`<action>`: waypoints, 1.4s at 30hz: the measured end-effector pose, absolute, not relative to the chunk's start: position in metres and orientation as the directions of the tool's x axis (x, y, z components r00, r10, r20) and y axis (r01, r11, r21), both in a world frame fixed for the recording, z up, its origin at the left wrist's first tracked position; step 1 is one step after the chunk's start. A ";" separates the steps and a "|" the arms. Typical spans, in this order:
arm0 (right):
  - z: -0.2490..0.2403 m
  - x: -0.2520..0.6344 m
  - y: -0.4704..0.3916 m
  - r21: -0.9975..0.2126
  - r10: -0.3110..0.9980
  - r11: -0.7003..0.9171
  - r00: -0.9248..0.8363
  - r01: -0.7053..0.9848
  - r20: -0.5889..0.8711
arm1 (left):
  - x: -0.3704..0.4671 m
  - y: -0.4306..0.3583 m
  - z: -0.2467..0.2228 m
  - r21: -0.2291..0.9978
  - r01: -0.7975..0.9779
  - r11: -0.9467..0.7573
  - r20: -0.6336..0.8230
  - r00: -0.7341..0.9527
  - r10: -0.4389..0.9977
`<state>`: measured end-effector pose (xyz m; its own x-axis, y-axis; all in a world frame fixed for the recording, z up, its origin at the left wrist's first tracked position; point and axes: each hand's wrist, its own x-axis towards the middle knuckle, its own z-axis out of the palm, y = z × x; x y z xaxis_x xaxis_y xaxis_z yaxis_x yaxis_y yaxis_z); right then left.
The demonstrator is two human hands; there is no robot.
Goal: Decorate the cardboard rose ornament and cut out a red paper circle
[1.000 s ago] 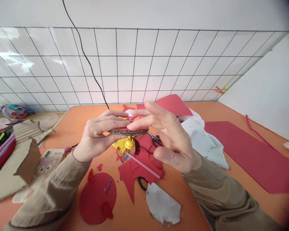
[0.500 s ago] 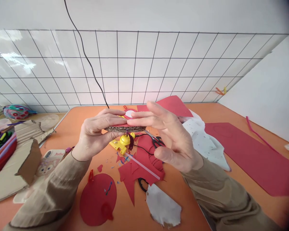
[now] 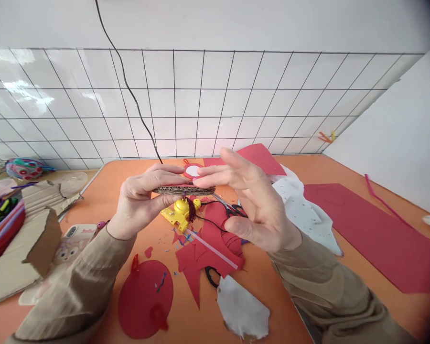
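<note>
**One red-topped cardboard disc, edge-on in the left hand, above a cluttered orange worktop**

A single corrugated cardboard disc (image 3: 179,190) with a red upper face is held up over the middle of the worktop (image 3: 120,174), towards its far edge. The left hand (image 3: 139,198) grips its left side, four fingers above and thumb below. The right hand (image 3: 252,203) is open, thumb well apart; its leading fingertips lie over the disc's upper face on the right, though whether they press on it cannot be told. One dark tassel (image 3: 191,210) hangs below the disc.

Beneath is one yellow glue gun (image 3: 170,217), with one clear glue stick (image 3: 215,251) pointing towards the near edge. Beside the right hand lies one pair of black-handled scissors (image 3: 238,210); one black finger loop (image 3: 210,278) shows beside a white scrap (image 3: 243,306) near the near edge.

One larger red disc (image 3: 145,296) lies towards the near left corner, one small red heart (image 3: 148,252) just beyond it. One red ring with a white centre (image 3: 192,171) sits near the far edge. Two red sheets are visible: one (image 3: 260,160) at the far edge, one (image 3: 372,234) along the right side. One phone (image 3: 75,241) lies near the left edge, beside folded cardboard (image 3: 14,260).
</note>
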<state>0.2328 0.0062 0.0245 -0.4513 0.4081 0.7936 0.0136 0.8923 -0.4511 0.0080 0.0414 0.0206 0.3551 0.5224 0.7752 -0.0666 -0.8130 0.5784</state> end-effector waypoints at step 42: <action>0.024 0.225 0.004 -0.092 0.193 0.858 -0.152 0.506 0.969 | 0.028 0.027 0.012 0.852 -0.053 -0.521 0.516 0.256 0.818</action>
